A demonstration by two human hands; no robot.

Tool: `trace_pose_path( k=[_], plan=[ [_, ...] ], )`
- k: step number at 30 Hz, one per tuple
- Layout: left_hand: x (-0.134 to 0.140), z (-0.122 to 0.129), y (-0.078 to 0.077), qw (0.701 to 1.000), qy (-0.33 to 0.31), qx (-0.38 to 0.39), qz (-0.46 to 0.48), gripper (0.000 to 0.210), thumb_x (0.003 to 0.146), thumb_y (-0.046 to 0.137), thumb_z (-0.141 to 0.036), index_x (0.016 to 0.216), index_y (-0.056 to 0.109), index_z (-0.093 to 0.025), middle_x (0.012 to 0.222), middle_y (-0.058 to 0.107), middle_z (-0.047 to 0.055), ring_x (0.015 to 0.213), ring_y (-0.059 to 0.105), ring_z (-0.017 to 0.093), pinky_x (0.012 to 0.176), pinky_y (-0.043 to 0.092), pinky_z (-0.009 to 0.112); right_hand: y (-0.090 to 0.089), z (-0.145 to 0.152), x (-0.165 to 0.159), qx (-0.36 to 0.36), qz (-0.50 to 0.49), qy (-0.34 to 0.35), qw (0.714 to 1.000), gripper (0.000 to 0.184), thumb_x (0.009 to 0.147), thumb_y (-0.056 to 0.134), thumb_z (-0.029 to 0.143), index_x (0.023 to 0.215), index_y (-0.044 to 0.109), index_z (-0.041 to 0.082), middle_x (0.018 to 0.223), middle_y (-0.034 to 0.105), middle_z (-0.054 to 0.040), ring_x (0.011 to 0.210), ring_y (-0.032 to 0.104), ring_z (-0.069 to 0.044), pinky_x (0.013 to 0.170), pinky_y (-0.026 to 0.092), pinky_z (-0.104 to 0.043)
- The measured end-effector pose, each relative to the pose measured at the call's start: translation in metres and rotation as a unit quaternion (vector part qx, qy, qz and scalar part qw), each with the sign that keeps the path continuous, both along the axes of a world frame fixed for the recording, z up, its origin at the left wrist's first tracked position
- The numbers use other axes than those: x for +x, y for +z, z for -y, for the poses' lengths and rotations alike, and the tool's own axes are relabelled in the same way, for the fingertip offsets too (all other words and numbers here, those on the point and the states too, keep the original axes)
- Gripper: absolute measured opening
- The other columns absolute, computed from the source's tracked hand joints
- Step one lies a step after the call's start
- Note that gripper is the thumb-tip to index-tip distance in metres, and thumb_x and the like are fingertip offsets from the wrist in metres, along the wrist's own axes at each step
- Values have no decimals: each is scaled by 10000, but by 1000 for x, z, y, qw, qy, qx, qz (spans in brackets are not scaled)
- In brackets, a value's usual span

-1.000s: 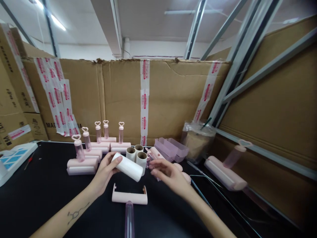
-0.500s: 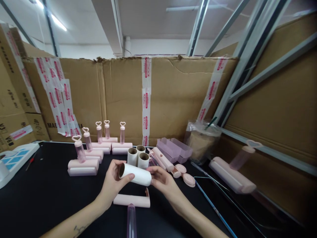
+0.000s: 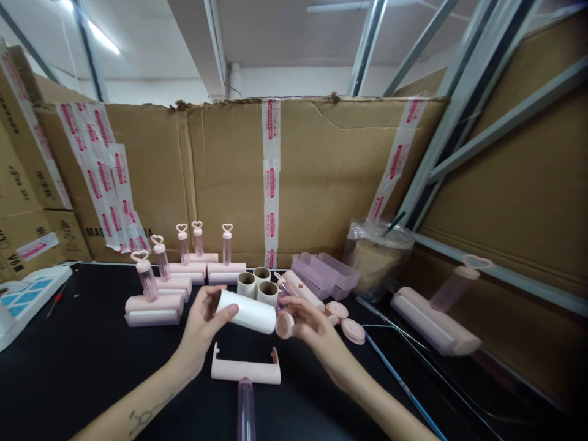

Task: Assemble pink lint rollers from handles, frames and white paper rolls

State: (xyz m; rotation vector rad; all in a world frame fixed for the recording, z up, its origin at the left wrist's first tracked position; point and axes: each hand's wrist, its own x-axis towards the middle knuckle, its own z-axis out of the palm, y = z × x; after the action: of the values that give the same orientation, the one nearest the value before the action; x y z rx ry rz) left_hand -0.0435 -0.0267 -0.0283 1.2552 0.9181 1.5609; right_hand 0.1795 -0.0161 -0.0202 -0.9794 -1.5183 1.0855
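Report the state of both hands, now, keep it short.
Left hand: closed on the white roll.
Right hand: holding a round pink cap by the roll's end; whether they touch cannot be told.

Black flat desk (image 3: 92, 376). Front centre: pink plastic U-shaped frame (image 3: 245, 372). Above and behind it: white cylindrical paper roll (image 3: 248, 312), left end in the left hand (image 3: 202, 318); round pink plastic cap (image 3: 285, 326), in the right hand (image 3: 310, 321), just beside the roll's right end. Behind the roll: three upright white paper rolls (image 3: 247, 290), grouped. Left rear: five pink plastic rollers with heart-shaped loops (image 3: 154, 304). Right rear: purple translucent plastic trays (image 3: 312, 275), left of a bagged brown cup (image 3: 374, 263). Behind all: brown cardboard panel (image 3: 225, 165).
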Motion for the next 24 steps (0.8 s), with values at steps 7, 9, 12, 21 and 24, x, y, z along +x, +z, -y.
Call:
trace_pose_path(
  k=[7,9,12,21,24],
  plan=[
    [-36,-34,-6,956,53,62,-283,475,685,706,-266,1118,511,-242,1185,569,51,1095,545,241,922,425,354,30,-25,89,10,369,-156,916,134,664,598,317,694,567,190,694,670,-41,703,638,-209,614,478,-261],
    [-38,-39,-13,951,43,52,-302,505,692,701,-276,1146,482,-246,1192,567,54,1110,544,243,925,429,361,25,-31,107,-21,439,-183,879,121,656,612,300,649,583,183,661,679,-50,687,637,-212,572,454,-250],
    [-37,-43,-22,955,17,43,-293,560,697,699,-287,1189,436,-234,1154,582,67,1117,545,248,922,434,371,14,-38,120,-48,465,-188,864,88,607,647,242,577,598,175,585,665,-35,609,617,-191,509,409,-235],
    [-33,-49,-30,969,-1,74,-235,655,718,689,-292,1262,330,-230,1071,571,51,1088,557,227,938,446,385,0,-44,121,-67,503,-173,844,87,559,669,236,550,609,174,530,603,16,558,571,-149,484,361,-214],
    [-31,-50,-34,969,0,80,-235,672,718,691,-300,1268,312,-227,1086,556,57,1092,550,227,967,428,403,2,-43,118,-63,514,-174,838,92,550,660,226,530,585,177,507,577,29,534,550,-139,471,348,-211]
  ],
)
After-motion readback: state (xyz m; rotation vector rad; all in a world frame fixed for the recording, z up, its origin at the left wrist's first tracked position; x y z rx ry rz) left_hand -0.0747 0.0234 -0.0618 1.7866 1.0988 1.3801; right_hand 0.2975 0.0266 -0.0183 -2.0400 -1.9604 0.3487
